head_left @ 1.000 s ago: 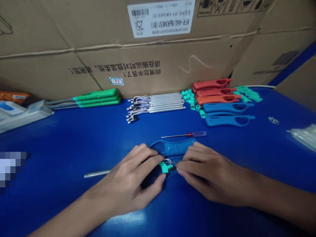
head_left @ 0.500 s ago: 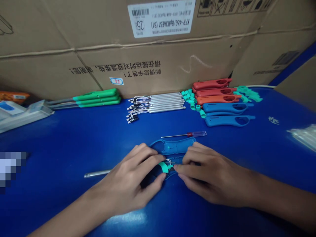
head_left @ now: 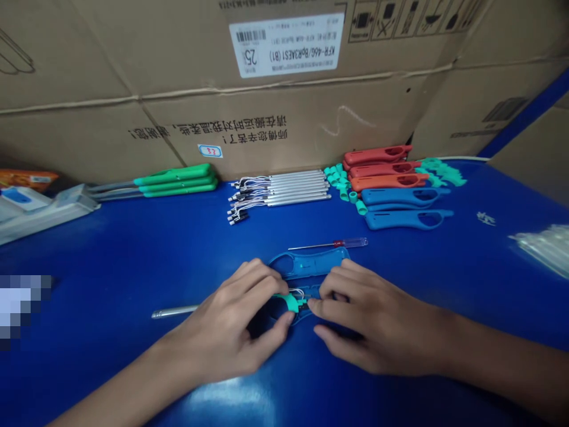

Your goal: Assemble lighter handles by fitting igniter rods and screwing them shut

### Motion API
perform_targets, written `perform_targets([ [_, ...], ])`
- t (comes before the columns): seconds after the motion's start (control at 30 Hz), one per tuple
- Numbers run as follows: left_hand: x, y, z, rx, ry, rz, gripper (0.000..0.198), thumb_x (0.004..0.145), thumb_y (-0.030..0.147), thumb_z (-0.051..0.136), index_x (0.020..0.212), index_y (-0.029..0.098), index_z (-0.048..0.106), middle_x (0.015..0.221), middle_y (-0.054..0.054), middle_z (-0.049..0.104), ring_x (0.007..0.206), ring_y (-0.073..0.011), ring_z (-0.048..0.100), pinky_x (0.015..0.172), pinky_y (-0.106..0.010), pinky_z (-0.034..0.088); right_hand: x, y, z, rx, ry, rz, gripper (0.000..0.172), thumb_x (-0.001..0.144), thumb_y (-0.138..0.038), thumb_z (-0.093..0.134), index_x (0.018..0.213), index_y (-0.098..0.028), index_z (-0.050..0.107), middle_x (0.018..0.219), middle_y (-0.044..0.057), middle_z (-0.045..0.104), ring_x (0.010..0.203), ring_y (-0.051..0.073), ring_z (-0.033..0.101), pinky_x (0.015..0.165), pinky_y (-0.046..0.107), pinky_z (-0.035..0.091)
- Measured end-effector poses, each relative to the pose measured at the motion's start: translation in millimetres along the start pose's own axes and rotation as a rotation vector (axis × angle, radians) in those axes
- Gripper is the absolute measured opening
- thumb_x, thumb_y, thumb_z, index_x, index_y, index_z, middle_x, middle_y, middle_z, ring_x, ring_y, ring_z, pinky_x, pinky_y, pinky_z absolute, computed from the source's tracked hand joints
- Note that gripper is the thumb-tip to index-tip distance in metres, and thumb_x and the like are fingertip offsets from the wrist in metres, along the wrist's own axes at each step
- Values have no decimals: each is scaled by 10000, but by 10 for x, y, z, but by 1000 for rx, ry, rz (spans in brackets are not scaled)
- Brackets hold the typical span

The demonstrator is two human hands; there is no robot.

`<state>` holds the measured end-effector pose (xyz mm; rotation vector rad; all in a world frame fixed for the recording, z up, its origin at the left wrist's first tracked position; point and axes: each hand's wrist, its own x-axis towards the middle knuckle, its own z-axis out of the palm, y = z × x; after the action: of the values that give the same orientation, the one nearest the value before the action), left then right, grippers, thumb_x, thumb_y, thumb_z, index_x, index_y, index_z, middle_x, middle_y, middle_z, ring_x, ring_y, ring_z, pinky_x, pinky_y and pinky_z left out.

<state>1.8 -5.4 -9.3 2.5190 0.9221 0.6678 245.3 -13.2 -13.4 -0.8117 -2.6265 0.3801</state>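
Note:
A blue casing half lies between my hands, with a teal curved piece and thin white wires at its middle. My left hand pinches the teal piece between thumb and fingers. My right hand has its index fingertip at the right end of the teal piece, its thumb apart below; whether it grips anything there is hidden. A second blue casing half lies just beyond, inner side up. From beneath my left hand a silver tube sticks out to the left.
A screwdriver lies beyond the casings. Farther back are green-handled pieces, silver tubes with wires, teal rings, and red and blue casings. A cardboard box stands behind; clear packets lie right.
My right thumb has moved away from its index finger, downward. My left hand and the teal piece have shifted slightly left. The camera view has tilted a little.

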Motion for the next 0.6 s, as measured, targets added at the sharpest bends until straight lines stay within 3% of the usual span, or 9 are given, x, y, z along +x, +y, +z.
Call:
perform_targets([
  [0.43, 24, 8, -20, -81, -10, -35, 65, 901, 158, 599, 878, 186, 545, 916, -30, 617, 857, -160, 573, 862, -342, 487, 5, 13, -29, 24, -6, -29, 196, 958, -192, 509, 914, -163, 697, 791, 23, 547, 757, 157, 516, 771, 330, 401],
  [0.6, 35, 2, -18, -99, 3, -37, 90, 886, 146, 614, 860, 184, 537, 918, -31, 625, 859, -159, 583, 849, -336, 489, 15, 11, -11, 37, 24, -16, 220, 965, -201, 501, 946, -162, 717, 804, 33, 578, 760, 163, 545, 819, 359, 410],
])
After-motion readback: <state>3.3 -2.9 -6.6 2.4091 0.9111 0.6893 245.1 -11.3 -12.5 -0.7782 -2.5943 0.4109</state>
